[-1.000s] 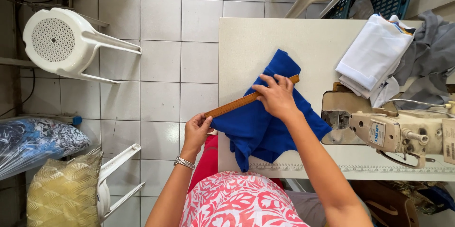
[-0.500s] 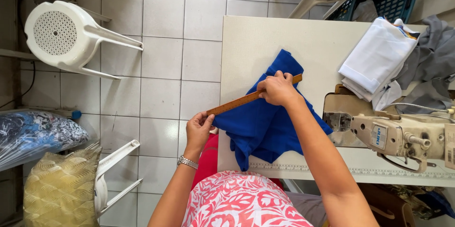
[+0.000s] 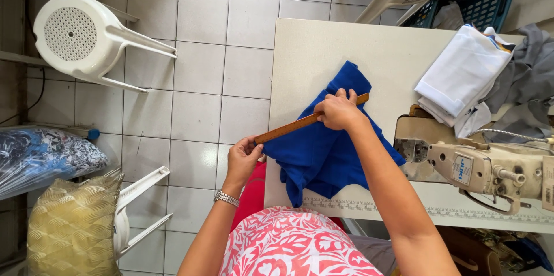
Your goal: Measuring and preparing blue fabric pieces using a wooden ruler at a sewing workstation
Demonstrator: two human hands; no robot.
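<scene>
A wooden ruler [image 3: 300, 124] lay slantwise across a blue cloth [image 3: 329, 143] at the left edge of the pale table [image 3: 323, 45]. Its long axis ran from lower left to upper right: the lower end stuck out past the table edge over the tiled floor [image 3: 196, 80], and the upper end pointed toward the far right of the table, showing just beyond the knuckles of the right hand.

The left hand [image 3: 242, 158] held the lower end, fingers curled and pinching the ruler between thumb and fingertips; a metal watch [image 3: 226, 198] sat on that wrist. The right hand [image 3: 339, 111] pressed down on the upper part, fingers bent close together over the ruler and the cloth beneath it. That hand hid a stretch of the ruler, so its markings there could not be made out.

The cloth was bunched, one corner hanging over the near table edge across a tape measure strip [image 3: 404, 209] fixed along that edge. To the right stood a sewing machine [image 3: 479, 163], cut off by the frame edge, and behind it a folded white fabric stack [image 3: 461, 74] beside grey fabric [image 3: 528, 80]. On the floor were white plastic stools [image 3: 86, 39] lying on their sides, and a yellow patterned bag [image 3: 72, 227] partly out of view at lower left.
</scene>
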